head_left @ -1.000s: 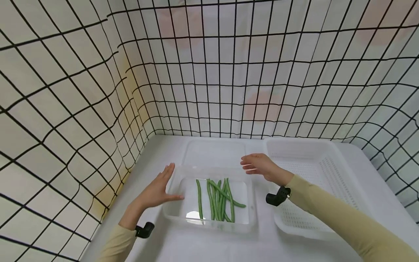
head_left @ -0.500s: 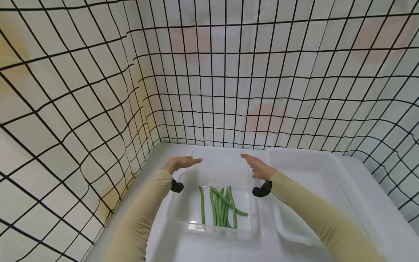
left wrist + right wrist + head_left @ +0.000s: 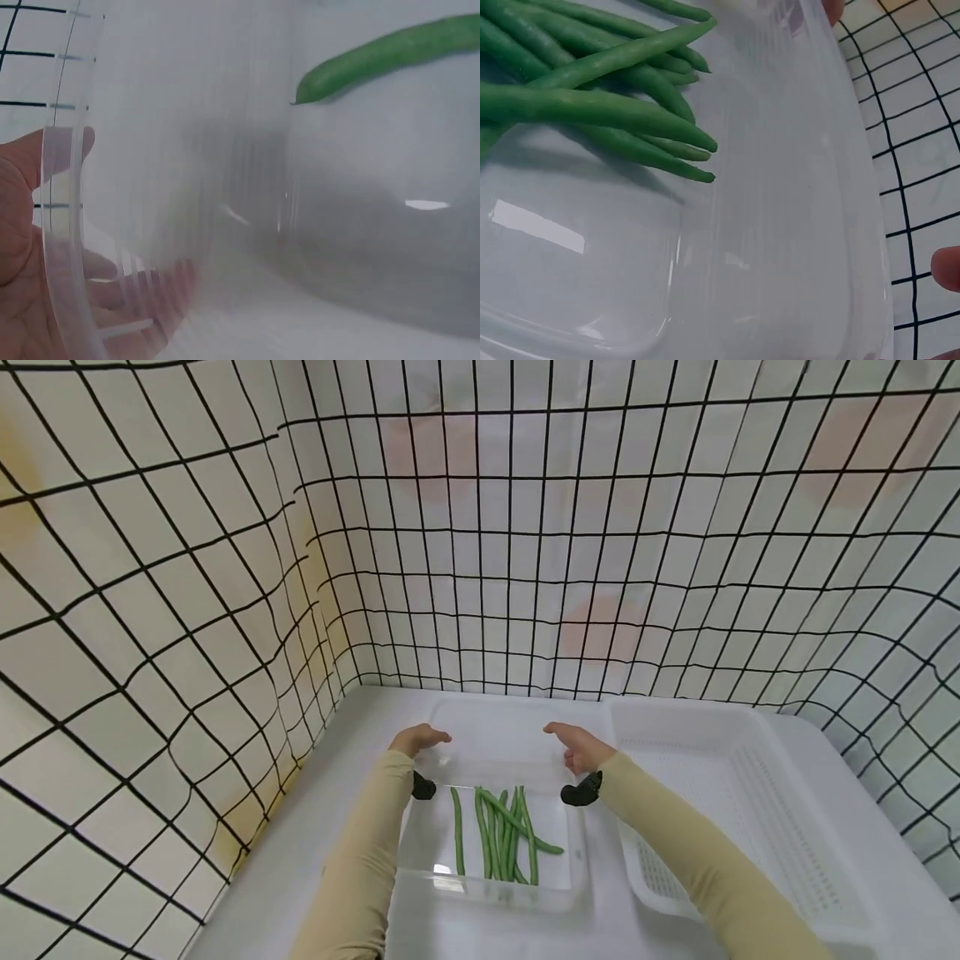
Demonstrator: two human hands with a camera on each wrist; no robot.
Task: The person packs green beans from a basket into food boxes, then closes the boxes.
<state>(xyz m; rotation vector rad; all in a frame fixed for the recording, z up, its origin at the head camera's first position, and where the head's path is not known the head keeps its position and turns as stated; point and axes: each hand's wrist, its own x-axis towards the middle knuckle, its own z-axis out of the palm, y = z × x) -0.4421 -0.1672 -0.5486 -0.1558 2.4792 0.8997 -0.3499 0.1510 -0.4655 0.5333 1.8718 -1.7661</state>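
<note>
A clear plastic container (image 3: 525, 897) holds several green beans (image 3: 491, 837), most of them bunched toward its right side with one apart on the left. My left hand (image 3: 420, 740) is at its far left corner. In the left wrist view, the left fingers (image 3: 169, 296) show through the clear wall, lying against its outer side, with the thumb near the rim. Around the far right corner is my right hand (image 3: 585, 748), index finger extended forward. Its thumb (image 3: 949, 268) stands off the rim in the right wrist view; most of that hand is out of frame there.
Behind the container lies a flat translucent lid (image 3: 517, 714). A white perforated basket (image 3: 693, 710) stands on the right, partly under the right sleeve. Black wire mesh (image 3: 480, 581) encloses the white table (image 3: 292, 843) at the back and sides.
Both hands have moved to the container's far corners, the left reaching forward and inward from the left side, the right moving slightly inward and its lower fingers bending. The beans lie as before.
</note>
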